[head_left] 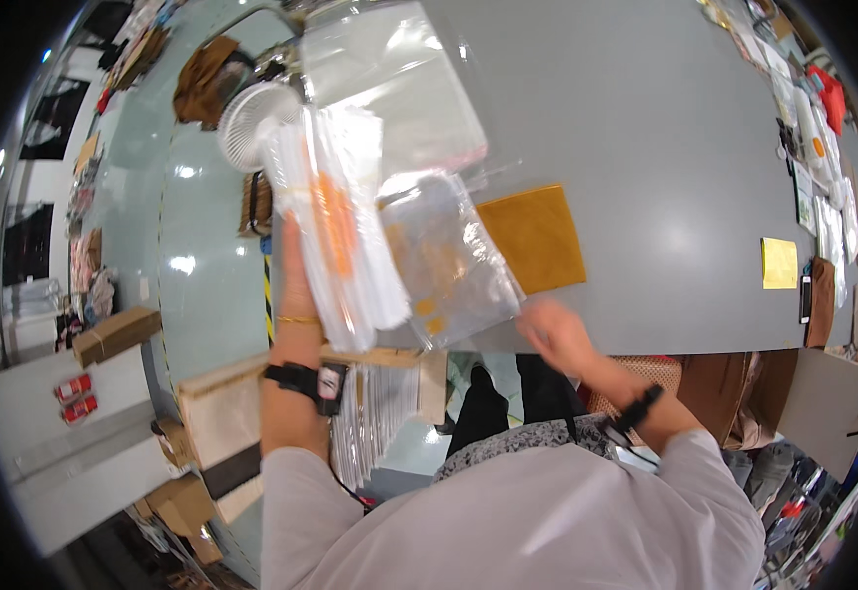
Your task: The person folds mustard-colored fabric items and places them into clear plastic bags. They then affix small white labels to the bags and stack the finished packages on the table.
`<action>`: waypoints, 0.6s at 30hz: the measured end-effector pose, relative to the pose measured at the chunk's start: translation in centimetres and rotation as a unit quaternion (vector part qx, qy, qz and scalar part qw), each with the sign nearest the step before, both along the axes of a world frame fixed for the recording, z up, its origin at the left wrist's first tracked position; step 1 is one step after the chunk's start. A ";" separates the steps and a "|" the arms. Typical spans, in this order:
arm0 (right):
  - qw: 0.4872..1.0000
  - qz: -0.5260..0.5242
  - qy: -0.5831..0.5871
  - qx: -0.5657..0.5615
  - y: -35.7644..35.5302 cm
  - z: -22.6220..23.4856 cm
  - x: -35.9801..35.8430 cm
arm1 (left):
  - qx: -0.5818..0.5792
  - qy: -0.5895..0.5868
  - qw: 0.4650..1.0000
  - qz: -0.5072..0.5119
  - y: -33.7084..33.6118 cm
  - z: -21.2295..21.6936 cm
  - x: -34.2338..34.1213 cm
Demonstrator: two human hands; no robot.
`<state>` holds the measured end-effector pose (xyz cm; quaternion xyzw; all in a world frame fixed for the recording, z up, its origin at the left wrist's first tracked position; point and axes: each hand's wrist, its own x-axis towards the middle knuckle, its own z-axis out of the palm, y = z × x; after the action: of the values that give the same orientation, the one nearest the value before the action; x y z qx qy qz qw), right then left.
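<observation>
Head view, from the left: a cardboard box (117,334) is sitting well away from the work, its inside not showing. A white fan (260,123) is standing near the counter's (665,147) left edge. The left hand (294,251) is grasping a film-wrapped bundle (335,226) by its left side, fingers mostly hidden; white strips and an orange patch are showing through the film. Below, a tan-edged bin (433,388) is holding thin white packets (375,423) on edge. Large clear bags (399,88) are lying beyond the bundle, seemingly empty. Beside the bundle, a smaller clear bag (453,261) is lying flat; whether its yellow patches are print or contents, I cannot tell. It is partly overlapping a mustard envelope (547,236). The right hand (555,334) is resting at the bag's near corner, blurred; I cannot tell whether it is pinching. The step seems to be handling bagged goods; the next move is probably calling for a light fingertip grip on slippery film. Farther right, an open carton (719,388) is holding something brown.
</observation>
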<state>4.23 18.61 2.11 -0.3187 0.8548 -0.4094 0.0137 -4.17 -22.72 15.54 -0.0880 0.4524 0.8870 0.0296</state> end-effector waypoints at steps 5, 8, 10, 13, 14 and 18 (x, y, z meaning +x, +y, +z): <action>0.903 -0.007 -0.283 0.323 19.7 -8.1 13.1 | -0.217 -0.163 0.962 -0.009 -6.1 0.1 -15.8; 0.765 -0.366 -0.378 0.372 31.5 -15.5 18.2 | -0.441 -0.201 0.869 -0.097 -7.8 -0.5 -24.4; 0.684 -0.491 -0.387 0.375 36.9 -20.4 20.5 | -0.551 -0.198 0.792 -0.170 -7.1 -3.4 -27.4; 0.562 -0.583 -0.569 0.140 40.7 -27.5 24.2 | -0.843 -0.111 0.497 -0.174 -5.1 -9.7 -27.7; 0.538 -0.645 -0.541 0.035 41.1 -29.6 25.4 | -0.917 -0.054 0.361 -0.163 -4.8 -11.2 -27.4; 0.611 -0.653 -0.442 -0.069 41.4 -33.5 28.1 | -0.946 0.050 0.319 -0.024 -3.4 -12.4 -25.6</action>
<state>32.37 60.03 -31.44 0.5435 0.6960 -0.4592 0.0964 -29.80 -26.12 3.17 -0.0007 0.9871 -0.1413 -0.0751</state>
